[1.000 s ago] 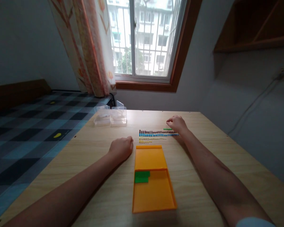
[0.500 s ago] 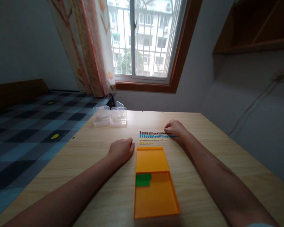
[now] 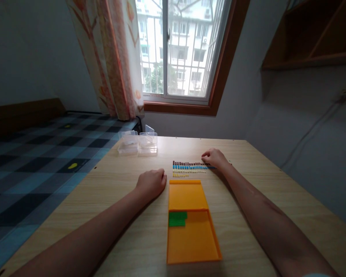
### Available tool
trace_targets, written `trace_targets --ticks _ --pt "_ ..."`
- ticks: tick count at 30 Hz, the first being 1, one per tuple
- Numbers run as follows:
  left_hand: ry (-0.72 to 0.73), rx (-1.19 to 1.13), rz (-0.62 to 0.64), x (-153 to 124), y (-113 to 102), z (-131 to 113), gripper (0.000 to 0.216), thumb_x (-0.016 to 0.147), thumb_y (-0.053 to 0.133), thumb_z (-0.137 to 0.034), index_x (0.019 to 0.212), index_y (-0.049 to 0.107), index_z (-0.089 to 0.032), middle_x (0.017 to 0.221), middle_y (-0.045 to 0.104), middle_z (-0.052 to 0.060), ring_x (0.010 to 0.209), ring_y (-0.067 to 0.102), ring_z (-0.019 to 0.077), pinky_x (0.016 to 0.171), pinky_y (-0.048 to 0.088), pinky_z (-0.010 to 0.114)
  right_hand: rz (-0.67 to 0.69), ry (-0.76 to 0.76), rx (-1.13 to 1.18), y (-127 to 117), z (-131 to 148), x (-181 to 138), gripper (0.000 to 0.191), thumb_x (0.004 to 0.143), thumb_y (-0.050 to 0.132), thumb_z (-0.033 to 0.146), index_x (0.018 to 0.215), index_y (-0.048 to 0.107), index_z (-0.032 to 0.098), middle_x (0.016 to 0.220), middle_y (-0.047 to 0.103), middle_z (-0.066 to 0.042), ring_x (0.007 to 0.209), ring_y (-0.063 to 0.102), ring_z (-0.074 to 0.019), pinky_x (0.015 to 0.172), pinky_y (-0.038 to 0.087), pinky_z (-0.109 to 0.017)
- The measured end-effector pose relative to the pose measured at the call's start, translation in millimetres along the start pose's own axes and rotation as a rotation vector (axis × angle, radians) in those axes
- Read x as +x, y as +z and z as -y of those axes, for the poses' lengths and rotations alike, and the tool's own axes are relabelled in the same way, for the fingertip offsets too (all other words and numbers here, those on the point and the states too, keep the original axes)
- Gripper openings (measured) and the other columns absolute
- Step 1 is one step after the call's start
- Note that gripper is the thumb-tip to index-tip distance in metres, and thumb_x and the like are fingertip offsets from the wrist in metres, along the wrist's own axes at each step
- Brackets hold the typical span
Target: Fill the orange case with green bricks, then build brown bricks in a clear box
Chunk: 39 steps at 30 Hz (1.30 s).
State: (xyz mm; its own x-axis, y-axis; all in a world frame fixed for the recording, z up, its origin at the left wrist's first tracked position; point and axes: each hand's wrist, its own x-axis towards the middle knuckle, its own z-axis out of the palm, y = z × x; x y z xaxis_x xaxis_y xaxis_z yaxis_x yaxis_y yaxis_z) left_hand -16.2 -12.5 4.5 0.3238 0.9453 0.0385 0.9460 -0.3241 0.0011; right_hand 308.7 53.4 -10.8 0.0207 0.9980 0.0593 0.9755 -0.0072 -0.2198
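My left hand [image 3: 151, 182] rests as a loose fist on the wooden table [image 3: 127, 238], just left of an orange tray [image 3: 193, 238]. Green pieces [image 3: 177, 218] lie in the tray's upper left corner. Beyond the tray run rows of tiny dark [image 3: 187, 163], blue [image 3: 190, 167] and yellow pieces [image 3: 181, 175]. My right hand [image 3: 215, 157] sits at the right end of those rows with its fingers curled down onto the pieces. What its fingertips pinch is too small to make out.
Two clear plastic boxes [image 3: 137, 143] stand at the table's far left. A bed with a checked cover [image 3: 31, 161] lies to the left. A window [image 3: 181, 50] with a curtain [image 3: 112, 57] is ahead, and a wooden shelf [image 3: 311, 38] hangs at upper right.
My right hand has dropped from the green pieces at the far row's right end onto the rows, covering them. The view shifted slightly. My left hand has stayed put.
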Motion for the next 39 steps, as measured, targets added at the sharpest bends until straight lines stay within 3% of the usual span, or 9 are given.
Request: trace_targets --ticks 11,15,17,20,22,25,29,33,39 --pt "-0.003 -0.012 -0.009 0.9 0.0 0.5 0.036 0.1 0.039 -0.039 0.098 0.07 -0.021 0.098 0.077 0.013 0.089 0.073 0.0297 0.071 0.049 0.037 -0.079 -0.032 0.024 -7.2 21.2 -11.4 0.027 0.101 0.063 0.037 0.121 0.067 0.018 0.124 0.067 -0.009 0.105 0.067 -0.0219 0.092 0.057 -0.042" --pt "-0.001 -0.016 -0.01 1.3 0.1 0.6 0.036 0.099 0.04 -0.04 0.097 0.071 -0.021 0.097 0.078 0.013 0.088 0.073 0.0286 0.07 0.048 0.035 -0.198 -0.08 0.08 -40.6 34.9 -23.6 0.018 0.095 0.064 0.028 0.096 0.079 0.017 0.096 0.075 -0.008 0.091 0.068 -0.0206 0.084 0.052 -0.031" --pt "0.002 -0.02 -0.008 1.4 -0.1 0.4 0.037 0.098 0.04 -0.04 0.098 0.071 -0.02 0.097 0.078 0.014 0.088 0.073 0.0291 0.069 0.048 0.036 -0.245 -0.13 0.122 -64.0 41.4 -38.4 0.02 0.093 0.064 0.028 0.096 0.081 0.017 0.093 0.075 -0.008 0.085 0.066 -0.0189 0.078 0.049 -0.028" --pt "0.014 -0.03 -0.009 1.5 -0.2 0.1 0.038 0.098 0.038 -0.041 0.099 0.071 -0.02 0.099 0.077 0.014 0.088 0.073 0.0292 0.071 0.049 0.036 -0.26 -0.235 0.184 -91.7 52.4 -77.2 0.02 0.093 0.064 0.03 0.095 0.08 0.019 0.093 0.074 -0.005 0.081 0.064 -0.0164 0.073 0.046 -0.027" --pt "0.021 -0.036 -0.011 1.6 -0.4 -0.3 0.039 0.098 0.038 -0.041 0.099 0.071 -0.02 0.101 0.077 0.014 0.089 0.072 0.0293 0.071 0.049 0.037 -0.199 -0.422 0.268 -97.4 61.6 -111.7 0.018 0.093 0.064 0.028 0.089 0.078 0.019 0.087 0.072 -0.004 0.078 0.063 -0.0157 0.072 0.046 -0.027" --pt "0.023 -0.043 -0.01 1.9 -0.7 -0.8 0.039 0.098 0.038 -0.041 0.099 0.072 -0.021 0.102 0.077 0.014 0.091 0.072 0.0291 0.071 0.048 0.036 0.006 -0.666 0.344 -85.5 76.7 -163.0 0.016 0.094 0.062 0.022 0.085 0.075 0.019 0.083 0.069 -0.004 0.079 0.061 -0.0154 0.074 0.046 -0.028" --pt "0.027 -0.048 -0.005 2.7 -0.9 -1.3 0.039 0.098 0.039 -0.042 0.1 0.072 -0.022 0.103 0.077 0.013 0.092 0.072 0.0288 0.073 0.049 0.035 0.22 -0.784 0.275 -56.0 91.1 -202.3 0.013 0.091 0.063 0.014 0.086 0.073 0.019 0.087 0.07 -0.005 0.082 0.061 -0.0162 0.076 0.045 -0.029" --pt "0.025 -0.051 -0.007 3.6 -0.4 -1.8 0.041 0.097 0.039 -0.043 0.102 0.073 -0.022 0.105 0.077 0.013 0.094 0.071 0.0298 0.075 0.049 0.036 0.27 -0.867 0.17 -39.2 95.6 -207.5 0.015 0.093 0.061 0.015 0.082 0.071 0.019 0.083 0.069 -0.004 0.081 0.059 -0.0165 0.077 0.043 -0.03" --pt "0.026 -0.057 -0.012 2.7 -0.9 -3.0 0.04 0.096 0.039 -0.043 0.101 0.073 -0.022 0.104 0.077 0.013 0.094 0.071 0.0299 0.075 0.049 0.036 0.267 -0.926 0.186 -34.2 93.8 -204.8 0.019 0.093 0.059 0.012 0.086 0.074 0.021 0.084 0.071 -0.003 0.083 0.057 -0.0175 0.079 0.043 -0.031"
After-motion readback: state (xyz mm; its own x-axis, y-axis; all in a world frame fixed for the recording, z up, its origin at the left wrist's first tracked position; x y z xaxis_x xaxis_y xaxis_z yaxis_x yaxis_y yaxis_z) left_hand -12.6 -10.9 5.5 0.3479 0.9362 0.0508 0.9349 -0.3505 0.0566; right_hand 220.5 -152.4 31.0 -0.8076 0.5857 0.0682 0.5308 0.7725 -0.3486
